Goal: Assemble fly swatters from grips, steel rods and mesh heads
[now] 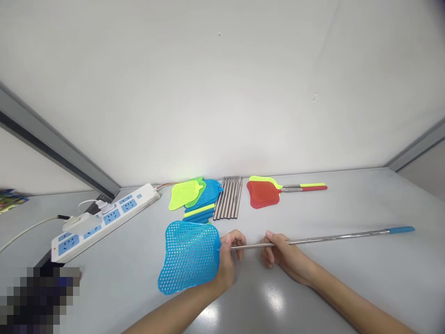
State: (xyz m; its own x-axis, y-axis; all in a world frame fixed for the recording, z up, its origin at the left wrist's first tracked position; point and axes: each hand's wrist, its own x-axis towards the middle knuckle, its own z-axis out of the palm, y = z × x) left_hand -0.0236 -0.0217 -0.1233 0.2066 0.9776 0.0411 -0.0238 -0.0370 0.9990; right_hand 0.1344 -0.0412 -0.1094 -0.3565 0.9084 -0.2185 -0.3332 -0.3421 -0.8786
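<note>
A blue fly swatter (190, 256) with a long metal rod and a blue grip (401, 229) stretches across the front of the table. My left hand (231, 257) pinches it where the perforated head meets the rod. Further right, my right hand (283, 255) is closed around the metal rod (330, 238). Behind my left hand lie loose swatter heads, a yellow one (184, 194) overlapping a blue one (208, 192), with a green one partly covered. Blue and yellow grip sleeves (200, 214) lie below them, partly hidden. Several metal rods (228, 198) lie side by side.
A red swatter (263, 194) rests partly over a yellow swatter (312, 185) near the back wall. On the left is a white power strip (114, 218) with plugs and cables. Grey partition walls (222, 93) bound the table (354, 199).
</note>
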